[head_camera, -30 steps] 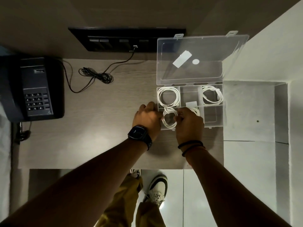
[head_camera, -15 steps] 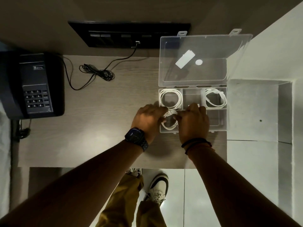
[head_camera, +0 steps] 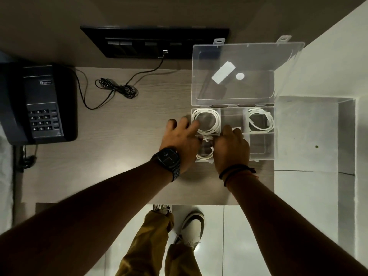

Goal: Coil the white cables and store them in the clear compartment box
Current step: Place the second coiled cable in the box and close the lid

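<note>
A person's two bare hands reach into one clear compartment box (head_camera: pixel 260 148) that sits on a pale wood worktop (head_camera: pixel 129 152). The box's lid (head_camera: pixel 249 92) is open and tipped back at its far side, with two white stickers on it: one rectangular (head_camera: pixel 223 73) and one round (head_camera: pixel 240 76).

Three coiled white cables lie in the box. One coil (head_camera: pixel 217 119) is in its far-left compartment, a second coil (head_camera: pixel 251 121) is in its far-right compartment, and a third coil (head_camera: pixel 205 156) is in its near-left compartment, showing between the two hands.

The left hand (head_camera: pixel 180 138) lies over the box's left edge with its fingers spread wide and fairly straight, gripping nothing visible. It wears one dark watch (head_camera: pixel 168 159). The right hand (head_camera: pixel 232 148) covers the box's near-middle part, back upward and fingers bent down inside. Whether it grips the third coil is hidden. Its wrist carries dark bands (head_camera: pixel 237 170).

Well left of the box stands one black telephone (head_camera: pixel 41 104). Between telephone and box lies one bundled black cord (head_camera: pixel 119 89), plugged into one black wall panel (head_camera: pixel 155 42) beyond the box's far-left corner. Below the worktop's near edge one white shoe (head_camera: pixel 192 226) stands on the floor.
</note>
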{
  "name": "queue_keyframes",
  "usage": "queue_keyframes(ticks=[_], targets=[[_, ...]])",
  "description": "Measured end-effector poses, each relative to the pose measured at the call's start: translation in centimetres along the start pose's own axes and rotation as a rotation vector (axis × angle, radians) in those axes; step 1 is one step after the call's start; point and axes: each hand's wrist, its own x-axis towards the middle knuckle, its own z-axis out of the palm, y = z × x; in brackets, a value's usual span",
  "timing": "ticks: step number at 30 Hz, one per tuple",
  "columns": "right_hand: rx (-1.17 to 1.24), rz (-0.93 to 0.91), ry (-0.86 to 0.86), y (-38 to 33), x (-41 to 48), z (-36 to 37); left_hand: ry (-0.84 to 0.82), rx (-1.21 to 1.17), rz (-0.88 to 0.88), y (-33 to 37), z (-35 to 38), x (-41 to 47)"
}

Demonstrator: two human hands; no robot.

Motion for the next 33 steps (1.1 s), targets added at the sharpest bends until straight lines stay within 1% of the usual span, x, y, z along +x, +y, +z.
queue_keyframes(ticks=[3,4,5,7,8,9,11,12,14,15,16,17,19,21,23,24,26,30,32,33], targets=[[0.044,0.036,0.007,-0.1,-0.3,0.6,-0.040,0.030,-0.053,0.4,0.2,0.2],[0.072,0.047,0.025,0.0,-0.4,0.6,-0.053,0.002,-0.108,0.5,0.3,0.3],[0.106,0.056,0.036,0.2,-0.6,0.4,-0.065,-0.085,-0.205,0.4,0.2,0.6],[0.187,0.057,0.006,0.6,-0.7,0.1,-0.062,-0.376,-0.447,0.1,-0.3,1.5],[0.250,0.050,-0.003,0.9,-0.7,-0.1,-0.038,-0.489,-0.520,-0.2,-0.4,2.0],[0.327,0.046,0.001,1.3,-0.5,-0.4,-0.009,-0.520,-0.534,-0.3,-0.4,2.3],[0.489,0.075,0.071,2.0,-0.1,-1.4,0.020,-0.541,-0.510,-0.6,-0.5,2.5],[0.569,0.116,0.145,2.4,0.4,-2.2,0.046,-0.559,-0.496,-0.8,-0.7,2.5],[0.700,0.234,0.375,3.8,1.9,-3.8,0.153,-0.622,-0.489,-1.3,-1.2,3.0],[0.739,0.295,0.499,4.9,3.0,-4.7,0.215,-0.669,-0.499,-1.6,-1.8,3.6],[0.753,0.355,0.581,6.0,4.2,-5.5,0.263,-0.725,-0.513,-1.8,-2.4,4.3],[0.762,0.415,0.598,7.1,5.5,-6.3,0.291,-0.775,-0.526,-1.8,-3.0,5.2],[0.856,0.486,0.496,8.7,7.7,-8.0,0.314,-0.855,-0.540,-1.6,-4.4,6.7],[1.011,0.481,0.375,9.5,9.3,-9.5,0.348,-0.908,-0.526,-1.2,-5.5,7.8],[1.053,0.447,0.274,10.0,10.2,-10.4,0.389,-0.987,-0.511,-1.0,-6.0,8.4],[1.049,0.436,0.251,10.1,10.3,-10.6,0.398,-1.033,-0.513,-1.0,-6.1,8.6],[1.031,0.428,0.299,10.1,9.9,-10.7,0.410,-1.088,-0.517,-1.1,-6.4,8.5],[0.966,0.399,0.523,9.5,6.7,-9.6,0.517,-1.088,-0.480,-0.9,-6.8,6.9],[0.944,0.327,0.563,9.1,4.6,-8.6,0.558,-1.073,-0.426,-0.6,-6.8,5.6],[0.904,0.270,0.560,9.1,3.7,-8.0,0.570,-1.027,-0.376,-0.4,-6.7,5.0]])
